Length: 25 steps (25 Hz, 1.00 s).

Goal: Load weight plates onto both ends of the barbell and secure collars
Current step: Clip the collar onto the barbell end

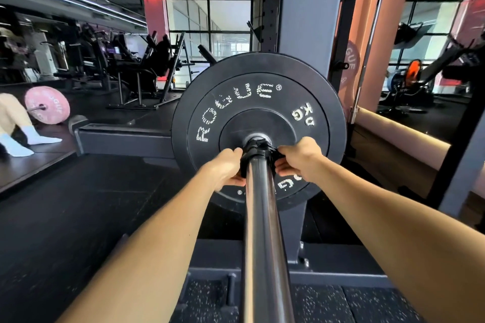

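Note:
A black bumper plate (258,92) with white lettering sits on the barbell sleeve (262,231), which runs from the bottom of the view up to the plate's hub. A black collar (258,153) is on the sleeve right against the plate. My left hand (227,166) grips the collar's left side with curled fingers. My right hand (299,156) pinches its right side, thumb on top. The collar's lever is partly hidden by my fingers.
A grey rack upright (312,8) stands just behind the plate, its base frame (126,136) running left. A mirror at left shows a pink plate (47,105) and a person's legs. Gym machines (141,65) stand farther back. Black rubber flooring (78,217) lies below.

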Each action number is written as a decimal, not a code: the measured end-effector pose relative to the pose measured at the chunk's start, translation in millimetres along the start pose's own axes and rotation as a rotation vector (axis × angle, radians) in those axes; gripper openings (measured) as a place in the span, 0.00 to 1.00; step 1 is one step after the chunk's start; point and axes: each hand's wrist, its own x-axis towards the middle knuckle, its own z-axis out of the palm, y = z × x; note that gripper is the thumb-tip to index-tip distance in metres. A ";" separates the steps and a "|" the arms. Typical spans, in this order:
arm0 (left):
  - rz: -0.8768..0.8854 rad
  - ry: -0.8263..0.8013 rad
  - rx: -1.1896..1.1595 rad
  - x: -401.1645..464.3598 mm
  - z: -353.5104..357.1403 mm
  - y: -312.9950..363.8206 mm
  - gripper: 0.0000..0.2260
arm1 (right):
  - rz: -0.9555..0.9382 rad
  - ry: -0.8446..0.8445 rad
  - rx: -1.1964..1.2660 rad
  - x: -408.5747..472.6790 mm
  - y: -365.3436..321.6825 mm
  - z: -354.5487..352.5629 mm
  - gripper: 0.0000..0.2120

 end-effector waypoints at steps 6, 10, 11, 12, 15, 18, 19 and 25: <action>-0.001 0.052 -0.053 47.5 5.6 7.1 0.14 | -0.031 0.026 -0.039 42.3 0.8 9.3 0.18; -0.003 0.017 -0.078 50.9 5.9 12.0 0.12 | -0.051 0.024 -0.073 54.4 -1.6 9.4 0.19; -0.007 0.006 -0.081 51.1 5.4 13.0 0.12 | -0.056 0.026 -0.089 55.0 -2.1 9.2 0.19; -0.009 -0.001 -0.078 50.1 4.9 13.6 0.11 | -0.063 0.031 -0.112 55.5 -2.5 9.5 0.19; 0.000 0.016 -0.055 44.7 5.1 16.6 0.12 | -0.102 0.066 -0.191 55.5 -6.1 8.7 0.18; 0.003 0.010 -0.041 44.0 5.6 17.0 0.13 | -0.213 0.114 -0.336 54.9 -12.9 6.4 0.15; 0.000 0.010 -0.051 45.2 5.1 17.1 0.13 | -0.258 0.133 -0.413 53.7 -16.3 7.1 0.14; -0.029 -0.009 -0.083 45.1 5.4 19.0 0.15 | -0.619 0.166 -0.885 42.1 -31.6 17.9 0.18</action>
